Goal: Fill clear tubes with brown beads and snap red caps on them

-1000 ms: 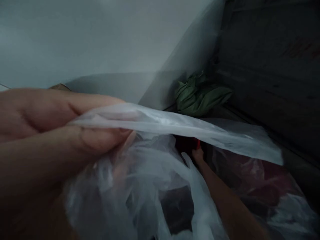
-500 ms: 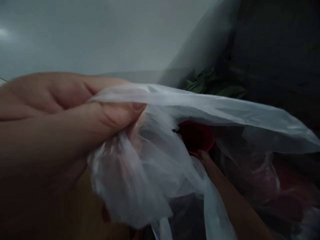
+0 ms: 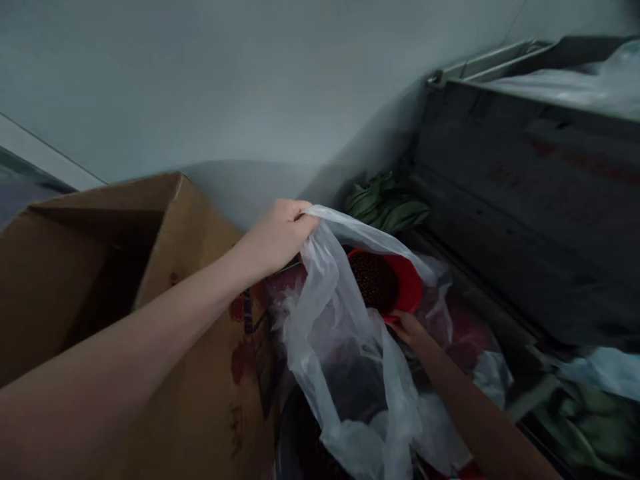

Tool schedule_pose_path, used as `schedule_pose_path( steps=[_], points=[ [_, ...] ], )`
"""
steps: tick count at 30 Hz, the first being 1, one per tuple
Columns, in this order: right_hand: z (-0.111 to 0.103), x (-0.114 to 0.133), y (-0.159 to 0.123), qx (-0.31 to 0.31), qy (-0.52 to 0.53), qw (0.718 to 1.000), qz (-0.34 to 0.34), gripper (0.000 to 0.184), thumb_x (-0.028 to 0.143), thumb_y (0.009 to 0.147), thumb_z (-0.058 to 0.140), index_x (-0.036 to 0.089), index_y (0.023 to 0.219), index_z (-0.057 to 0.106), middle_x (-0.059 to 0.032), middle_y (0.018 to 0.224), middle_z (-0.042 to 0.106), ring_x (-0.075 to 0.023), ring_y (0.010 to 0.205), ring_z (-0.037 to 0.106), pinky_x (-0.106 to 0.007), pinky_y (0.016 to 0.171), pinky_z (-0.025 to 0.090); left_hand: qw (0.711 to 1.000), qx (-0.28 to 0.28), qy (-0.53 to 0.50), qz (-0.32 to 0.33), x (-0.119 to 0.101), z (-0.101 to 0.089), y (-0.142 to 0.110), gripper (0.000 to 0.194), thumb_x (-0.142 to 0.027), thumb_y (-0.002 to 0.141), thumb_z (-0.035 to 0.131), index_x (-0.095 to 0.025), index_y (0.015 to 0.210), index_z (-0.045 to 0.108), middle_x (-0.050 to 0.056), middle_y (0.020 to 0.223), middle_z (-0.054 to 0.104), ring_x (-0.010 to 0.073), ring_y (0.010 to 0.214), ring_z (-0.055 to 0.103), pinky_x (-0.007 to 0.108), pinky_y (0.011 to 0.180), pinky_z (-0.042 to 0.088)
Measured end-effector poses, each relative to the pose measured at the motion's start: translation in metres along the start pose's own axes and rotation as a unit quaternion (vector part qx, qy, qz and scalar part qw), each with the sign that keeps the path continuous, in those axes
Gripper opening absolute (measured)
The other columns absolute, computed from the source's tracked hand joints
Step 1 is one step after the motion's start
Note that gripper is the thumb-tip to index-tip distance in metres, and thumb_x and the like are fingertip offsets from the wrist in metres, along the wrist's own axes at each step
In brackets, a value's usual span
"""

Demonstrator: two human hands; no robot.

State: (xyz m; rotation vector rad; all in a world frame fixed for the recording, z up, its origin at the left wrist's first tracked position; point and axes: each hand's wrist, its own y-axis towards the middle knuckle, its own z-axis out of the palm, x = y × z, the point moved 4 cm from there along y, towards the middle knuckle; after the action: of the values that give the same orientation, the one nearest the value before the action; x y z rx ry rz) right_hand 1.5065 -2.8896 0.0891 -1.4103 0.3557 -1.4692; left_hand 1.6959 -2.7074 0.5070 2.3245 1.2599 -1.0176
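My left hand (image 3: pixel 278 233) is closed on the top edge of a thin clear plastic bag (image 3: pixel 340 333) and holds it up, stretched open. Inside the bag's mouth sits a red perforated bowl, like a colander (image 3: pixel 383 283). My right hand (image 3: pixel 407 327) reaches in from the lower right and grips the bowl's near rim. The lower part of the bag hangs in folds over dark things I cannot make out.
An open cardboard box (image 3: pixel 100 267) stands at the left, next to the bag. Green leaves (image 3: pixel 387 203) lie by the pale wall behind. A dark wooden crate (image 3: pixel 525 187) fills the right. More plastic and greens (image 3: pixel 590 393) lie at lower right.
The view has pulled back: my left hand, earlier close to the camera, is now at arm's length still holding the bag. The red bowl has come into fuller view, and the cardboard box appeared.
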Motion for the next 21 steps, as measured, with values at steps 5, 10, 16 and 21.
schedule_pose_path(
  steps=[5,10,16,21],
  points=[
    [-0.038,0.016,-0.087,-0.029,0.011,0.999,-0.02,0.004,0.014,0.089,0.058,0.011,0.089,0.06,-0.0005,0.081,0.063,-0.0099,0.066,0.061,-0.024,0.059,0.054,0.999,0.021,-0.029,0.0,0.013,0.002,0.008,0.021,-0.021,0.078,0.047,-0.018,0.058,0.051,0.0,0.051,0.053,0.0124,0.051,0.053,0.023,0.052,0.042],
    [-0.068,0.037,-0.179,-0.053,0.028,0.997,-0.057,0.021,-0.006,0.067,0.054,0.014,0.072,0.058,0.002,0.061,0.063,-0.0109,0.052,0.059,-0.02,0.05,0.054,0.975,0.066,-0.156,-0.142,0.033,0.003,0.012,0.013,-0.026,0.076,0.053,-0.018,0.065,0.053,0.004,0.056,0.06,0.0171,0.054,0.06,0.031,0.061,0.05],
    [-0.095,0.049,-0.289,-0.068,0.029,0.993,-0.095,0.022,-0.005,0.059,0.056,0.013,0.07,0.062,-0.001,0.062,0.066,-0.0129,0.05,0.06,-0.019,0.046,0.054,0.985,0.139,-0.075,-0.063,0.001,-0.013,-0.025,0.044,-0.041,0.079,0.058,-0.016,0.115,0.053,0.018,0.126,0.058,0.0285,0.112,0.059,0.039,0.092,0.047],
    [-0.118,0.032,-0.368,-0.074,0.029,0.993,-0.087,0.027,-0.006,0.059,0.059,0.012,0.079,0.067,-0.0063,0.078,0.072,-0.0161,0.063,0.066,-0.022,0.057,0.058,0.942,0.132,0.224,0.21,-0.031,0.008,-0.157,0.097,-0.054,0.067,0.069,-0.017,0.144,0.024,0.021,0.154,0.02,0.0399,0.136,0.031,0.05,0.109,0.027]
  ],
)
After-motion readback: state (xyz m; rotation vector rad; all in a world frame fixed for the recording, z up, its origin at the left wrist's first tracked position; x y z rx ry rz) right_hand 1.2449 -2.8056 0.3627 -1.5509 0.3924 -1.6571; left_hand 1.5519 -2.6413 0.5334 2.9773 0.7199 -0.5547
